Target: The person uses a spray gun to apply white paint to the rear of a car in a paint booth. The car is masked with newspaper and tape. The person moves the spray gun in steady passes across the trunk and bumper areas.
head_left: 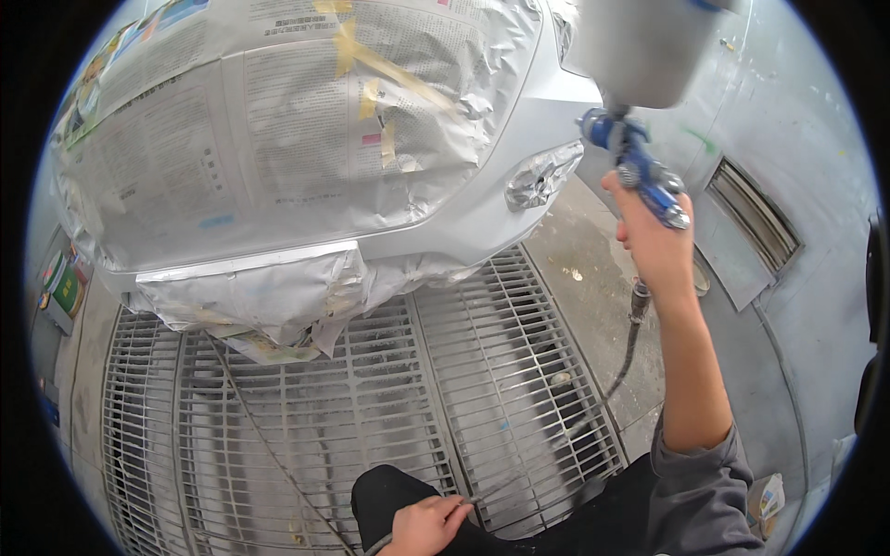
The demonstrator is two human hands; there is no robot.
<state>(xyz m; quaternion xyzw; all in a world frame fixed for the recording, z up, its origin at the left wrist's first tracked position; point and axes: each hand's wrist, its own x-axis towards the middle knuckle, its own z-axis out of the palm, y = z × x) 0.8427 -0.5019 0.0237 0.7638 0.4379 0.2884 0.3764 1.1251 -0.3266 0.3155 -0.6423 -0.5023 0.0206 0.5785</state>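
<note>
My right hand (654,236) is wrapped round the handle of a blue spray gun (640,162), raised at the upper right. A large grey paint cup (640,46) sits on top of the gun, running out of the upper edge of view. The gun's nozzle end points left toward the pale bumper (501,208) of a car, a short way off it. From below that hand hangs a dark air hose (630,347). Low in the middle, by my knee, my left hand (426,526) is closed on a length of hose.
Newspaper sheets (297,139) held with yellow tape cover the car's body. Foil-like wrap (542,178) covers a lamp. Slatted floor grating (306,417) lies underfoot, crossed by a thin line (269,435). A wall vent (756,218) is at right; a green can (63,283) stands at far left.
</note>
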